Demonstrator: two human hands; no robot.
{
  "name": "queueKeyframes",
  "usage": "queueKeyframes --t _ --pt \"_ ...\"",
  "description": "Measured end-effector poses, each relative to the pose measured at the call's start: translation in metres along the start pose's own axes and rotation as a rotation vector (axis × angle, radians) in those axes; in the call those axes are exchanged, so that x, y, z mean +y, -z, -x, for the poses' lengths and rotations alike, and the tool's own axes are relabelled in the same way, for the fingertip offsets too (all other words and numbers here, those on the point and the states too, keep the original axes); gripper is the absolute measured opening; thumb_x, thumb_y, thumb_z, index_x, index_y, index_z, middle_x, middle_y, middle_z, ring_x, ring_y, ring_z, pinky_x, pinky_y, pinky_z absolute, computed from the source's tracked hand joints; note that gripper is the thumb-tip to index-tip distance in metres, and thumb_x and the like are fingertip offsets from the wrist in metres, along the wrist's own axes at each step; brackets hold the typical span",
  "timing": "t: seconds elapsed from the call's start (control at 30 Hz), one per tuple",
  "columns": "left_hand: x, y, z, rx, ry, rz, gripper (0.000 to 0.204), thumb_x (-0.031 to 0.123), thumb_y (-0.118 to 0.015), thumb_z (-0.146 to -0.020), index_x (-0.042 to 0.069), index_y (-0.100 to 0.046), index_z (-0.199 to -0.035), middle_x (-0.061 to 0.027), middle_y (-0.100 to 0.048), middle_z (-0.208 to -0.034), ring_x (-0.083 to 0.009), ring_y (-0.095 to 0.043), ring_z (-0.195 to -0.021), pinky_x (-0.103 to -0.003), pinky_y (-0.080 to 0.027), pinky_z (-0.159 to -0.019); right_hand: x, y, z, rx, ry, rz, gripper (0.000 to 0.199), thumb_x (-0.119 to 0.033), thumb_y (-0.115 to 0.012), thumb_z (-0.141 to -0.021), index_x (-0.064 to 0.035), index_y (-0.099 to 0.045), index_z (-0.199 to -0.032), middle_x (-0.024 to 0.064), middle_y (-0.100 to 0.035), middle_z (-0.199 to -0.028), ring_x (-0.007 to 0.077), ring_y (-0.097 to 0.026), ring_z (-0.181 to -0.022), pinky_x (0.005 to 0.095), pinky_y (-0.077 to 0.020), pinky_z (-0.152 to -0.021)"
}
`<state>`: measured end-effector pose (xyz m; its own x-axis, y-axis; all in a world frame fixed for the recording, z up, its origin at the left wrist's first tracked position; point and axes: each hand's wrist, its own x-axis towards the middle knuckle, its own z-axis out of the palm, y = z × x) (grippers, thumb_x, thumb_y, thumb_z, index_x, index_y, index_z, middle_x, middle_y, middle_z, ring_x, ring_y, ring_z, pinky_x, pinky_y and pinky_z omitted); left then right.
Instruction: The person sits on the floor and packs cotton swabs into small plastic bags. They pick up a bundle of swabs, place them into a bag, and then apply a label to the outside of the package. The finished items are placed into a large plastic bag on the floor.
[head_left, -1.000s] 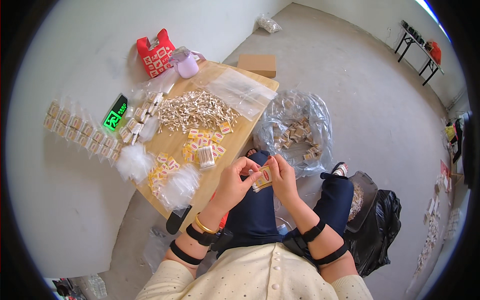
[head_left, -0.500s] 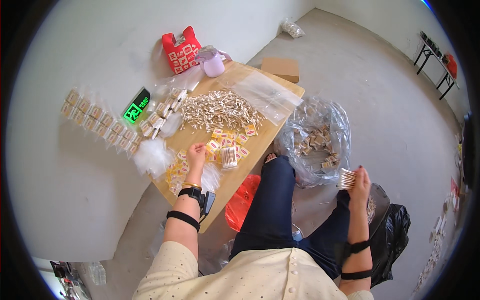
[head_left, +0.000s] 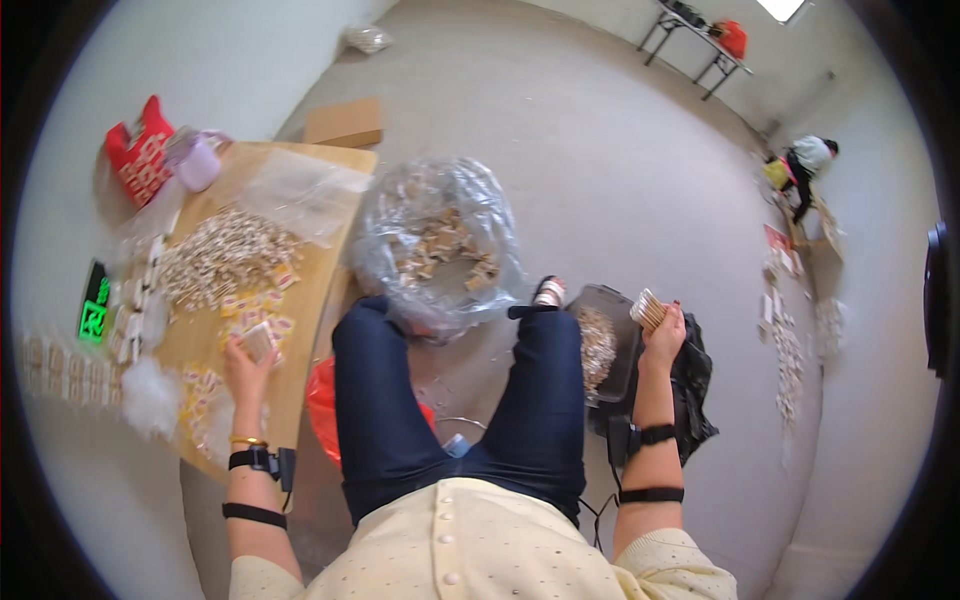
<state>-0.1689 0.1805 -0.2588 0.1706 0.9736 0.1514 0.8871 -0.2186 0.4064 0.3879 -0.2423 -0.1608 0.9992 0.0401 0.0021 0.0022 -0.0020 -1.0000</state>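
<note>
Scale display (head_left: 93, 314) blurred (digits unreadable).

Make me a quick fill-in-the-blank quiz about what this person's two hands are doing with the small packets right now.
1. The left hand holds a small packet over the ____ board.
2. The right hand holds a bundle of packets above a dark ____ on the floor.
3. The clear bag of packets sits ____ the person's knees.

Missing words: wooden; tray; beyond
</note>
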Motion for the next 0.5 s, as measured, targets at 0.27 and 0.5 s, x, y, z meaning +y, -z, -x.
queueKeyframes --t 0.27,0.5 --pt "0.014 -0.017 0.001 0.012 0.016 0.067 0.065 0.034 -0.084 -0.070 0.005 -0.049 -0.116 -0.0153 -0.065 -0.101 -0.0331 -0.065 -0.089 -0.043 -0.051 -0.079 0.106 0.112 -0.055 0.070 -0.461 0.461 0.056 -0.054 -0.044 -0.098 -0.0107 -0.043 -0.134 0.0162 -0.066 -0.104 0.0248 -0.068 -0.057 0.0318 -0.0506 -0.046" --pt "0.026 0.007 -0.010 -0.229 0.301 0.901 0.040 0.016 -0.074 -0.081 0.004 -0.058 -0.115 -0.0055 -0.066 -0.105 -0.0143 -0.063 -0.088 -0.031 -0.050 -0.077 0.101 0.011 0.003 -0.427 -0.289 0.275 0.027 -0.027 -0.051 -0.101 -0.0035 -0.064 -0.102 0.0080 -0.069 -0.085 0.0126 -0.064 -0.064 0.0265 -0.0516 -0.059"
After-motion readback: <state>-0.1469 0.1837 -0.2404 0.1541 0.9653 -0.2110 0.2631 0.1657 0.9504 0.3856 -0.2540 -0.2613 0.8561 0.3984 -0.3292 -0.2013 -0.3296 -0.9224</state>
